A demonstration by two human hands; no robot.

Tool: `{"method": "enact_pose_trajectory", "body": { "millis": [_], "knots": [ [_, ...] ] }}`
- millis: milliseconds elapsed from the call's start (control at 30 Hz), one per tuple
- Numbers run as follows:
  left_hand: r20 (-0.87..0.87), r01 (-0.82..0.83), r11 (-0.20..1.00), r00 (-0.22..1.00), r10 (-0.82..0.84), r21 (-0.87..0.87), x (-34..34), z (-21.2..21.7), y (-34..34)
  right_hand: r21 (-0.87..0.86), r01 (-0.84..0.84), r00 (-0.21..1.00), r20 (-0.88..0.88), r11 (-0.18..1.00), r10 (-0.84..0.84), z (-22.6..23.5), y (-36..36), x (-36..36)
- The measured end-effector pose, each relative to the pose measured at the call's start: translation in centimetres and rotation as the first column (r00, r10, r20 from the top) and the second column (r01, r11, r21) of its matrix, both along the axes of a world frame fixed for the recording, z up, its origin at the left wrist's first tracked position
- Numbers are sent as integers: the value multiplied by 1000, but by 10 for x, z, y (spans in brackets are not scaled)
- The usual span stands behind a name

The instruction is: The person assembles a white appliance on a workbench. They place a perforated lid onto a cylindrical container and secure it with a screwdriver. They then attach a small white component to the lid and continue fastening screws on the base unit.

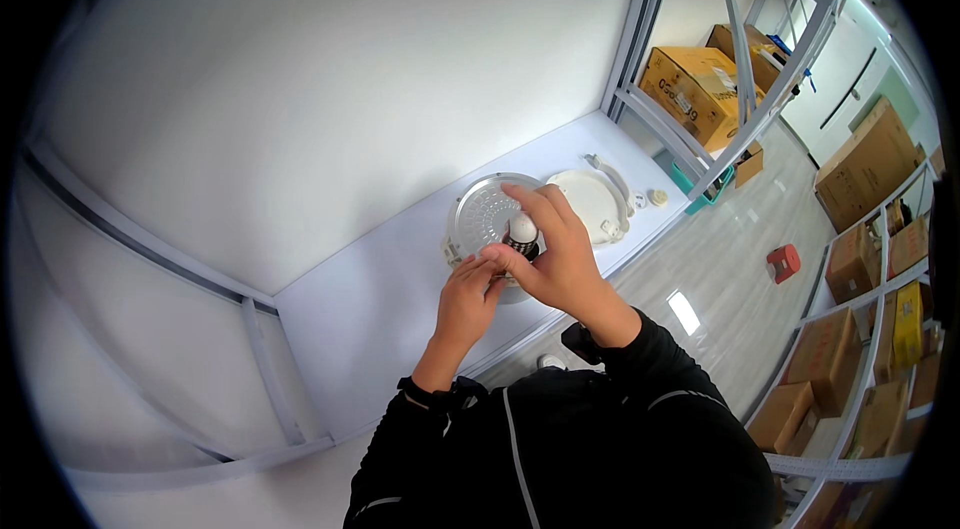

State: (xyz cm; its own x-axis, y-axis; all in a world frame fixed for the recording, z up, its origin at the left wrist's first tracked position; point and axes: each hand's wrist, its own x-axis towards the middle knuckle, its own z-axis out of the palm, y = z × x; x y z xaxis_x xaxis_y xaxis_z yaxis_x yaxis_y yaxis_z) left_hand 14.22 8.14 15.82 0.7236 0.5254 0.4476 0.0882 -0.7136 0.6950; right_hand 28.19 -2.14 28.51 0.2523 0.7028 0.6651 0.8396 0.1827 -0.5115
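The pale worktop (350, 299) ran in from the left, with a white wall behind it. The left hand (468, 304) reached up over it, its fingers close together, slightly bent, the tips near the right thumb; whether they had hold of anything could not be told. Just beyond lay a round silver metal vessel (480, 214) with a perforated pattern inside. In front of it, between the hands, stood a small piece with a white rounded top (522, 226) and a dark ridged lower part. The right hand (567, 259) curved around that piece, thumb and fingers well parted; whether they pressed on it could not be told. Further right on the worktop lay a round white cover (585, 197), a curved white part (612, 177) along its edge, and a small cream knob (657, 197).
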Motion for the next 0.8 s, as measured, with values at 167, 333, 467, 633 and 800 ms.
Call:
{"method": "enact_pose_trajectory", "body": {
  "millis": [167, 333, 467, 633, 800],
  "knots": [
    [8, -3, 999, 1000, 3, 38, 1, 0, 1, 64, -101, 990, -95, 993, 107, -6, 5, -4],
    [28, 10, 1000, 1000, -10, 17, 2, -3, 5, -114, -118, 961, -262, 986, 85, 5, -1, -13],
    [35, -27, 1000, 999, 26, 15, 4, -1, 2, -98, -77, 985, -159, 992, 61, 5, 4, -13],
    [89, 0, 1000, 996, -2, 15, 5, -11, 4, 38, 5, 973, -229, 999, 4, 13, 9, -11],
    [123, -4, 1000, 992, 7, -22, 3, -6, 2, 232, 31, 935, -351, 972, 54, 18, -2, 11]
  ]
}}
